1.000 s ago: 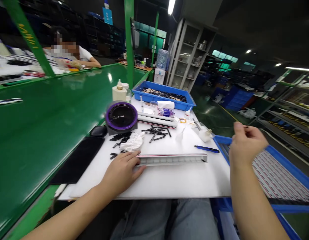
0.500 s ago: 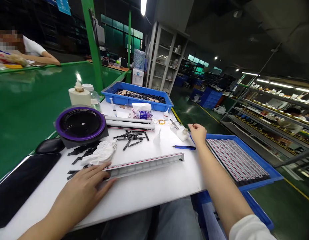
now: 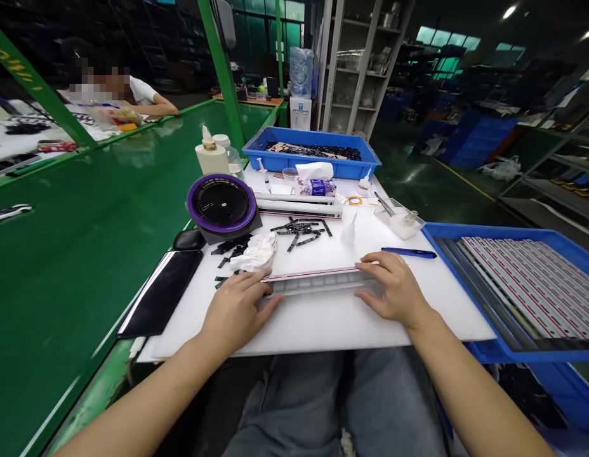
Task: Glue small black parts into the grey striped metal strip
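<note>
White channel strip (image 3: 318, 281) lies on the counter (image 3: 323, 330) directly in front of me, long axis left to right. My left fingers (image 3: 252, 279) and right fingers (image 3: 376, 271) hold its 2 ends, spanning its width; neither set nearer.

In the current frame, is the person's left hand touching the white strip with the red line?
Touching. The head view shows the left hand with its fingers over the left end of the white strip, covering part of it.
</note>
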The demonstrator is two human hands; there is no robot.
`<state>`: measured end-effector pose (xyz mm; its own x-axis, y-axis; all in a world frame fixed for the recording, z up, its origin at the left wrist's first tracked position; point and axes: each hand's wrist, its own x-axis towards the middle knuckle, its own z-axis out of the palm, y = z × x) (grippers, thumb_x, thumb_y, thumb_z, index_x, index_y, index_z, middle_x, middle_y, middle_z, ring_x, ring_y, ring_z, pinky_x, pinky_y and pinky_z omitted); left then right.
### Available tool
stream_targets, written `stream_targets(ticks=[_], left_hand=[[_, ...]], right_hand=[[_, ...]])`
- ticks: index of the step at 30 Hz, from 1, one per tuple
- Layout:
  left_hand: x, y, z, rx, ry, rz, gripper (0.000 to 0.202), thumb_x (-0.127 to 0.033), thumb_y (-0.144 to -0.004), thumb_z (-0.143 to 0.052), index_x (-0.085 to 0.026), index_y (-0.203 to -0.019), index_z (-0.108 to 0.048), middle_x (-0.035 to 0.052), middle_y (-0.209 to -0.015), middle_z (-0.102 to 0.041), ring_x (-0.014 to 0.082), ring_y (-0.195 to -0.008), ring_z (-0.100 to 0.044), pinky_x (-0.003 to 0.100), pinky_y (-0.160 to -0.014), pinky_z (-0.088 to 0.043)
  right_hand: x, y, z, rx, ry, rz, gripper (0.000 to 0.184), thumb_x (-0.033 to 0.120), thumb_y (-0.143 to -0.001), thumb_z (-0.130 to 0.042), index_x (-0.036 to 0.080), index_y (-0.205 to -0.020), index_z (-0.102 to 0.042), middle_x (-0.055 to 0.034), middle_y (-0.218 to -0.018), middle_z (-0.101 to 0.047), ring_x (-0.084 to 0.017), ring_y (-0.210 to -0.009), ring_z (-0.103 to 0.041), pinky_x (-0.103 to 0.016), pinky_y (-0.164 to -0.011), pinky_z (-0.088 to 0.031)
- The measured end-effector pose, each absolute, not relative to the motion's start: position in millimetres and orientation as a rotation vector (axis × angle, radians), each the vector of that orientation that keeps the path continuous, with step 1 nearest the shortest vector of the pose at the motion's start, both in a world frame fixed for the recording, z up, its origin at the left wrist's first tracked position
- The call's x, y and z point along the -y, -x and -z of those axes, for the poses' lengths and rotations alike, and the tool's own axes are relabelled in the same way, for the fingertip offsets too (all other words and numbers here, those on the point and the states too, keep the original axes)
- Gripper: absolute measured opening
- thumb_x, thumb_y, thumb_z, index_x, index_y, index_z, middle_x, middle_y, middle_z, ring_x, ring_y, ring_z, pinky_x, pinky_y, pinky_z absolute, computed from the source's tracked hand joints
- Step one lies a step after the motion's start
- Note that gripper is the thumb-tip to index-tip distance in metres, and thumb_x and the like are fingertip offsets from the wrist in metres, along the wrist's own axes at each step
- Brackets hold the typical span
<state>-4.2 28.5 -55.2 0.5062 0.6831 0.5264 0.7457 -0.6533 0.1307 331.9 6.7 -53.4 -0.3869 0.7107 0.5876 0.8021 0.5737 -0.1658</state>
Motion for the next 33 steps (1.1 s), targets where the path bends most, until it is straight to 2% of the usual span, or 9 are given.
stream_targets(ticks=[7,24,29,33], left_hand=[[-26.7,2.5,54.6,1.238,2.620,0.831,0.023,-0.036,-0.089,-0.058,-0.018,-0.079,-0.067,0.0117,-0.112,-0.073,0.0260,-0.103,-0.068,0.042,-0.090,-0.054],[-24.6,1.8,50.1,1.298,2.618,0.716,0.026,-0.037,-0.092,-0.053,-0.017,-0.082,-0.067,0.0118,-0.115,-0.071,0.0271,-0.101,-0.067,0.044,-0.089,-0.053],[-24.6,1.1,46.7,1.385,2.606,0.646,0.025,-0.043,-0.086,-0.058,-0.018,-0.085,-0.064,0.0122,-0.119,-0.069,0.0298,-0.105,-0.065,0.045,-0.090,-0.052],[-24.4,0.8,46.8,1.423,2.601,0.613,0.026,-0.043,-0.082,-0.061,-0.019,-0.088,-0.063,0.0126,-0.121,-0.068,0.0308,-0.104,-0.065,0.045,-0.090,-0.052]], right_hand=[[-7.4,-328.0,56.0,2.215,1.311,0.245,0.037,0.030,-0.079,-0.065,0.020,-0.115,-0.062,-0.0094,-0.109,-0.065,-0.025,-0.099,-0.060,-0.041,-0.086,-0.048],[-7.4,-328.4,58.1,2.214,1.329,0.254,0.037,0.032,-0.081,-0.064,0.020,-0.116,-0.062,-0.0089,-0.108,-0.066,-0.024,-0.098,-0.061,-0.041,-0.087,-0.047],[-9.4,-327.5,60.9,2.250,1.304,0.314,0.041,0.032,-0.088,-0.059,0.017,-0.126,-0.056,-0.0100,-0.110,-0.067,-0.024,-0.101,-0.061,-0.045,-0.095,-0.044],[-9.4,-327.1,61.9,2.243,1.307,0.323,0.040,0.035,-0.090,-0.057,0.017,-0.126,-0.056,-0.0102,-0.111,-0.068,-0.024,-0.102,-0.061,-0.043,-0.093,-0.046]])
